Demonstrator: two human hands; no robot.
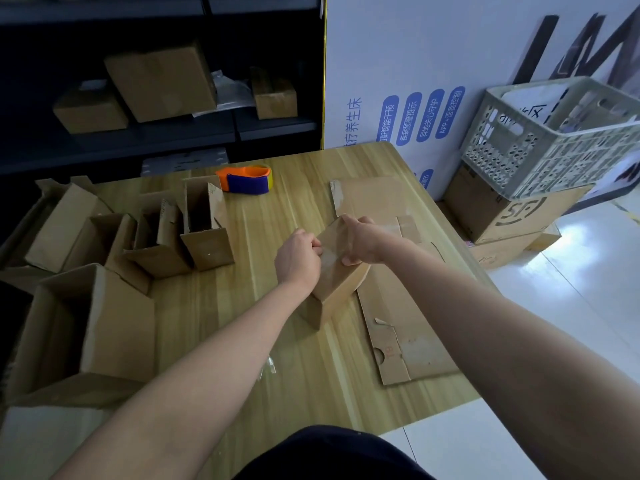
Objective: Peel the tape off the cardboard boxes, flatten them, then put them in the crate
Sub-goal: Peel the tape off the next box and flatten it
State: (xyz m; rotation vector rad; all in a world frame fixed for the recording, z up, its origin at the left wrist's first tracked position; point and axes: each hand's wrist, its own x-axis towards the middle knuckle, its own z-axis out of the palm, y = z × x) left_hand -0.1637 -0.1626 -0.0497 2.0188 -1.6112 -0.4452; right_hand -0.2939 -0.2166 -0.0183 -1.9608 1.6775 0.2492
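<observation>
The small cardboard box (341, 282) is brown, matte and rectangular, with a glossy tape strip (332, 252) along its top. It sits over the middle of the wood-grain table (221, 306). The left hand (298, 254) pinches its top with curled fingers, and the right hand (363, 244) grips the far corner. Two flattened cardboard sheets (408, 327) lie right of the fingers and five open boxes (104, 323) lie left. Well right of both hands stands one perforated grey plastic crate (554, 147).

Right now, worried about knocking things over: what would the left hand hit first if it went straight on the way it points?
The box: the left hand already pinches at its top. Just past that, the right hand grips the same box.
</observation>
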